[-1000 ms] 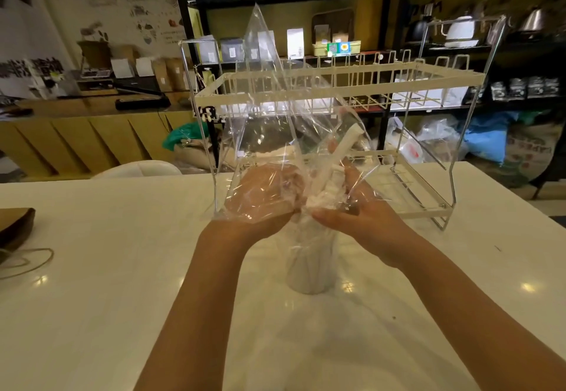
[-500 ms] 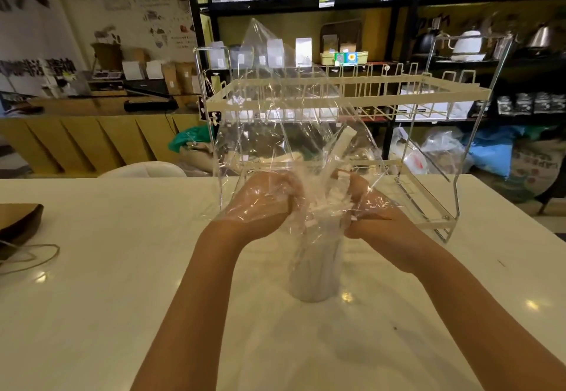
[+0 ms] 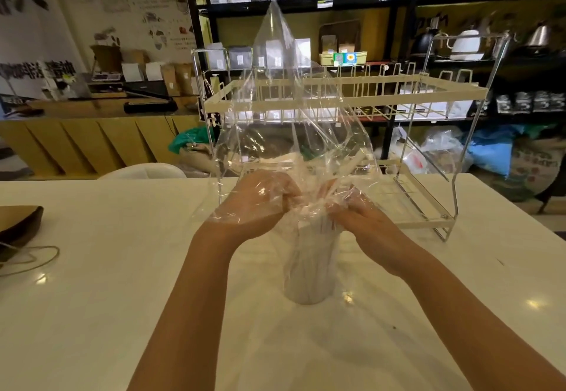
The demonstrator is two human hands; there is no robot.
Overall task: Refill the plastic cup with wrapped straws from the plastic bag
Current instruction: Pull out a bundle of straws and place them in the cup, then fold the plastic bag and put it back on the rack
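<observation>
While the left hand [image 3: 260, 204] and right hand [image 3: 358, 216] pinch the bag [image 3: 294, 121] shut around the straws [image 3: 315, 222], most already stand in the cup [image 3: 309, 271] just below both hands. A few (still slanted in the bag above the right hand) seem left to drop, then the bag must come off.

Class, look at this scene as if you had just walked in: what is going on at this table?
A person is tipping wrapped straws out of a clear plastic bag into a plastic cup standing on the white table. The left hand and right hand both grip the bag's bunched mouth over the cup's rim. Many straws already stand in the cup; a few remain in the upturned bag. A wire rack stands behind.
</observation>
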